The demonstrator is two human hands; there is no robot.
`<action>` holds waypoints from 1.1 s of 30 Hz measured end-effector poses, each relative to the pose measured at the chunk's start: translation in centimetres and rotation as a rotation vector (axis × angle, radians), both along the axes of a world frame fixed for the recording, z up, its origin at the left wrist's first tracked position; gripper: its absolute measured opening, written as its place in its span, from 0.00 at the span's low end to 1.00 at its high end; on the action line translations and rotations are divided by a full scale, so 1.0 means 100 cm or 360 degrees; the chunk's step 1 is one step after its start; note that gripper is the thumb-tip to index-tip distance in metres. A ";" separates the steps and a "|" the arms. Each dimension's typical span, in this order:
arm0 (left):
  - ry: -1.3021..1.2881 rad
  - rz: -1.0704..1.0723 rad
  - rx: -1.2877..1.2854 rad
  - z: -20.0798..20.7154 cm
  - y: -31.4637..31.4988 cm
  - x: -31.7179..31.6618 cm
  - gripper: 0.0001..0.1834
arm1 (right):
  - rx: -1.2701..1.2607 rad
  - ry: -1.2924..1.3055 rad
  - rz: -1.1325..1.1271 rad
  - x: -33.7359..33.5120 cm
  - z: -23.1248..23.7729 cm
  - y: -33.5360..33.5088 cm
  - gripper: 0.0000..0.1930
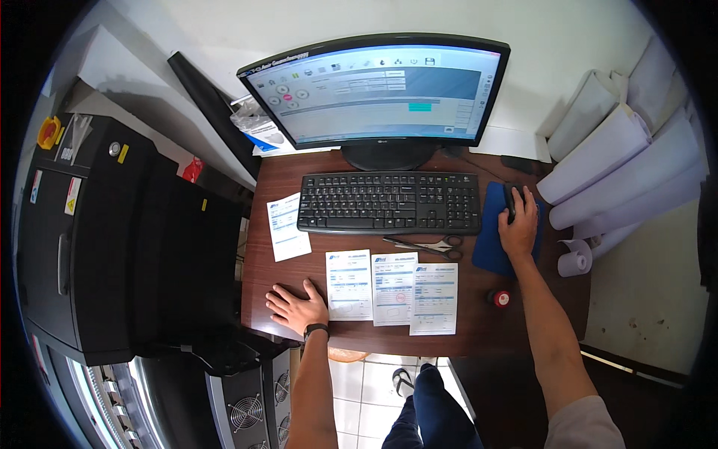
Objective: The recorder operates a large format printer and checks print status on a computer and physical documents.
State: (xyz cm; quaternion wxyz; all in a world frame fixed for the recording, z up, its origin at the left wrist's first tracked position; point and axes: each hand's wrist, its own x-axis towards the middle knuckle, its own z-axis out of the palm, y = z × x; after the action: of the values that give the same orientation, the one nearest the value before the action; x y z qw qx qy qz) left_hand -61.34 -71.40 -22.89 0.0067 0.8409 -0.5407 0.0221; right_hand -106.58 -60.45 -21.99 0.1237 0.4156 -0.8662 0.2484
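Note:
My left hand (pixel 298 308) lies flat on the brown desk (pixel 262 277), fingers spread, near its front left edge. Just right of it, three printed paper forms (pixel 349 288) lie side by side, two of them overlapping. My right hand (pixel 521 228) rests over a black computer mouse (pixel 509 200) on a blue mouse pad (pixel 490 253). A black keyboard (pixel 389 202) sits between the hands, below a lit monitor (pixel 374 97) showing a program window with icons. Another form (pixel 288 228) lies left of the keyboard, partly tucked under it. Dark scissors (pixel 430 245) lie in front of the keyboard.
A red round stamp (pixel 499 298) stands right of the forms. Large white paper rolls (pixel 598 161) lean at the right, with a small roll (pixel 574 260) by the desk edge. A bulky black machine (pixel 97 239) fills the left side. A plastic-wrapped item (pixel 254 123) lies beside the monitor.

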 end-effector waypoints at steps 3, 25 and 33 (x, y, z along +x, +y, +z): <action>0.0008 0.0014 -0.0002 0.001 0.000 0.000 0.46 | -0.0085 0.0023 0.0044 0.000 -0.001 0.000 0.26; 0.0132 0.0010 -0.0060 0.006 0.001 0.000 0.47 | -0.0043 0.0029 0.0094 0.002 0.001 0.001 0.27; 0.0151 -0.0001 -0.0026 0.008 0.000 0.002 0.48 | -0.0016 0.0039 0.0108 0.003 0.001 -0.002 0.27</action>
State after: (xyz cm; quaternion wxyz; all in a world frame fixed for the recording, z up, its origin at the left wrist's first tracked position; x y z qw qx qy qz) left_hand -61.11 -71.39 -22.12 0.0391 0.8408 -0.5398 -0.0133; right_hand -106.32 -60.61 -21.92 0.1280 0.4471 -0.8487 0.2518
